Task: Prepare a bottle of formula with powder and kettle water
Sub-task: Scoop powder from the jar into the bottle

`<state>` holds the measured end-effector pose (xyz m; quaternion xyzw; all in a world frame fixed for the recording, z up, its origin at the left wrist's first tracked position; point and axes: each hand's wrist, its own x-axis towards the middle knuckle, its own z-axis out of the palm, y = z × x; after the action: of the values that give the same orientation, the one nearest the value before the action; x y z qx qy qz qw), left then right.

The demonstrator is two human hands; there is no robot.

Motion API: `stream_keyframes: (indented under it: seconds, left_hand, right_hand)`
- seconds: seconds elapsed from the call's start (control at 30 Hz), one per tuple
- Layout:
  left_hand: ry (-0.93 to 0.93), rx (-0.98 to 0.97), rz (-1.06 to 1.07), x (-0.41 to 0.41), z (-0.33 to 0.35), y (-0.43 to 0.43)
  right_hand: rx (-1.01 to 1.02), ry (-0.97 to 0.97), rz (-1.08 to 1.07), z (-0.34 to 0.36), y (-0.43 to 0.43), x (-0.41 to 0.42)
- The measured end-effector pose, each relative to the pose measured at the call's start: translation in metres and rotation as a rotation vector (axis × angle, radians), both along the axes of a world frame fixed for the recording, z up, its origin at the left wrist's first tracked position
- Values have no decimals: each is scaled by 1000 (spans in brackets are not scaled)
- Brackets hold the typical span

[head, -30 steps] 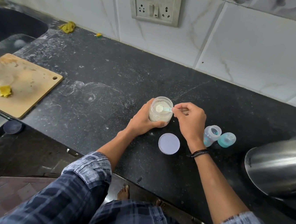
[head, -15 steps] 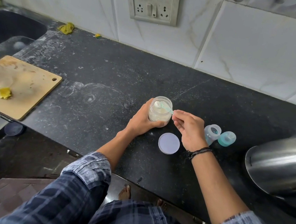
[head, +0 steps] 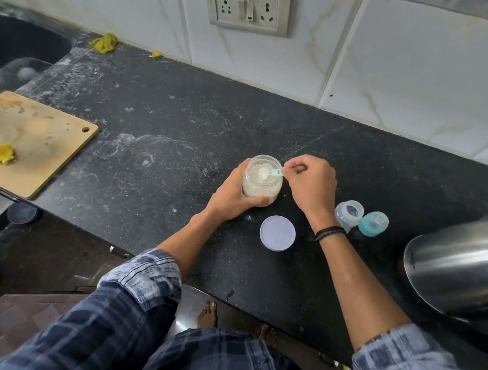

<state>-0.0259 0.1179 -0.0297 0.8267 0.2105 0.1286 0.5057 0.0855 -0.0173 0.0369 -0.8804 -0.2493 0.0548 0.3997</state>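
Nearest on the dark surface (head: 181, 136) lies the jar's pale lid (head: 277, 233), off and set flat. Just beyond it the left hand (head: 232, 195) curls around the powder jar (head: 262, 177), thumb across its near side, steadying it upright. The right hand (head: 312, 186) is bunched, its fingertips pinching the handle of a small teal scoop (head: 269, 174) whose bowl sits in the jar's mouth with powder in it.

The step in hand looks like measuring the powder. The next move probably calls for lifting the scoop level and carrying it rightward to the small clear bottle (head: 349, 213), which waits open-mouthed just behind the right wrist, its teal teat cap (head: 373, 223) touching or just beside it. The mouth looks narrow, so spilling seems the risk. The steel kettle (head: 463, 268) stands further right, untouched.
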Motion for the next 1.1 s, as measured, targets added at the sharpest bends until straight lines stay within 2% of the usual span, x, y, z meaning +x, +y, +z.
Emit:
stream_keyframes:
  seconds: [0.2,0.37,0.57,0.87,1.1]
  left_hand:
    - [-23,-24,-7,0,1,-1]
    - [-20,-47,-2,0,0,0]
    - [-4,-64,6,1,-2,0]
    - [-5,-45,14,1,-3,1]
    - [-28,-22,-1,2,-4,0]
  right_hand:
    - [-209,-243,157,7,20,-2]
    - [-257,-242,203,9,34,-4]
    - [-238,-92,163,6,44,-6]
    - [-91,143,70,10,36,-5]
    - [184,430,-94,2,10,4]
